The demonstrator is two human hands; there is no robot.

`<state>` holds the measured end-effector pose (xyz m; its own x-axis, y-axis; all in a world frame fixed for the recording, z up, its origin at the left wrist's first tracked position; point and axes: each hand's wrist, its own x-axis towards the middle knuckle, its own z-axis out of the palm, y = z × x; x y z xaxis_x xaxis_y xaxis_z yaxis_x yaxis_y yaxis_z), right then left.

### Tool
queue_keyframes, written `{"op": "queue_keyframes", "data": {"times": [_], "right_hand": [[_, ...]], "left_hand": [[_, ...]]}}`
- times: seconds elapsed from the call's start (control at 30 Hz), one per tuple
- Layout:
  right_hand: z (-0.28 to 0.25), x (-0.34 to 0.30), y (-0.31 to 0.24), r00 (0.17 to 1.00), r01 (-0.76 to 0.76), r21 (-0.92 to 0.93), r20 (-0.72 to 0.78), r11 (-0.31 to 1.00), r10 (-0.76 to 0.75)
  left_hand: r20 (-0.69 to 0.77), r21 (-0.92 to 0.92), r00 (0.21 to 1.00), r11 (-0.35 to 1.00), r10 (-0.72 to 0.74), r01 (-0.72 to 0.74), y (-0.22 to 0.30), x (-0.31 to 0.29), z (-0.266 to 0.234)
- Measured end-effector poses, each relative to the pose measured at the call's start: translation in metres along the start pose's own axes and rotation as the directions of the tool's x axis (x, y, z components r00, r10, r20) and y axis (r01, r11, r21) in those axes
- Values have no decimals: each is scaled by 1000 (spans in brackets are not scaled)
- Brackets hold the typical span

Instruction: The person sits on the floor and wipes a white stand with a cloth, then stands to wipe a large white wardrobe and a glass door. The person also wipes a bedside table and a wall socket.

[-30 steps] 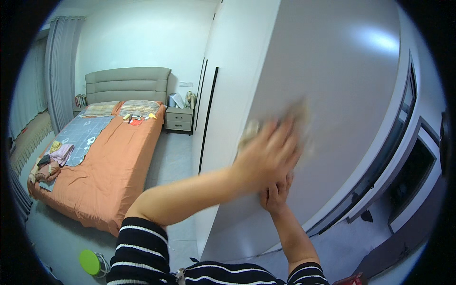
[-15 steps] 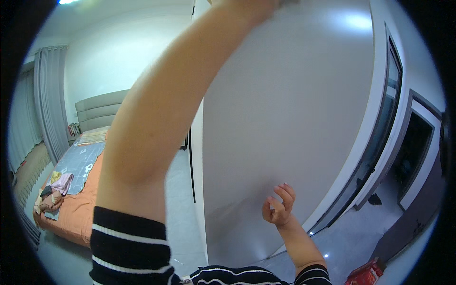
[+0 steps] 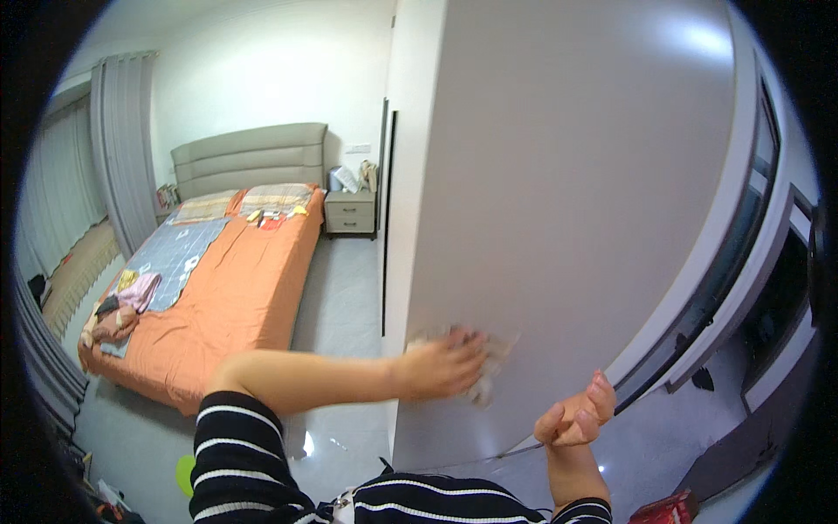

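Observation:
My left hand [image 3: 441,365] presses a light, greyish cloth [image 3: 489,371] flat against the lower part of a tall grey panel [image 3: 567,192], which looks like the side of a wardrobe. The cloth sticks out past the fingers on both sides, and its edges are smeared by motion. Off to the right, my right hand [image 3: 578,417] is raised in front of the panel's lower right with its palm up. Its fingers are loosely bent and apart, and nothing is in them.
To the left stands a bed [image 3: 236,288] with an orange sheet and folded clothes [image 3: 122,310] at its foot. A nightstand [image 3: 351,212] is beside the headboard. Right of the panel is a glass door frame [image 3: 698,306]. A red bag [image 3: 665,508] lies at the lower right.
My left arm has swept from high on the panel down to its lower part, bringing the cloth into sight. My right hand has shifted right and slightly down. The view has turned left.

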<state>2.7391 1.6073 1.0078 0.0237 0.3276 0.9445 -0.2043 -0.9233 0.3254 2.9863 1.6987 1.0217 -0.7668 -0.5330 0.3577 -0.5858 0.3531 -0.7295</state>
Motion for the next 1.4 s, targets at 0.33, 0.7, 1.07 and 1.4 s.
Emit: {"op": "queue_keyframes", "data": {"times": [0.33,0.7,1.07,1.4], "right_hand": [[77,23,-20,995,97,32,22,995,-98],[144,4,-7,952,-206,-116,204,972,227],[174,-24,-3,958,-152,-283,191,947,211],[184,-15,-7,954,-120,-374,214,920,212]], "left_hand": [[-423,-877,105,436,-900,203,-167,18,-58],[943,-245,-275,-948,-186,-201,195,-140,174],[-342,-937,101,348,-934,42,-82,-56,50],[831,-179,-538,-984,-142,-17,138,-165,285]]}}
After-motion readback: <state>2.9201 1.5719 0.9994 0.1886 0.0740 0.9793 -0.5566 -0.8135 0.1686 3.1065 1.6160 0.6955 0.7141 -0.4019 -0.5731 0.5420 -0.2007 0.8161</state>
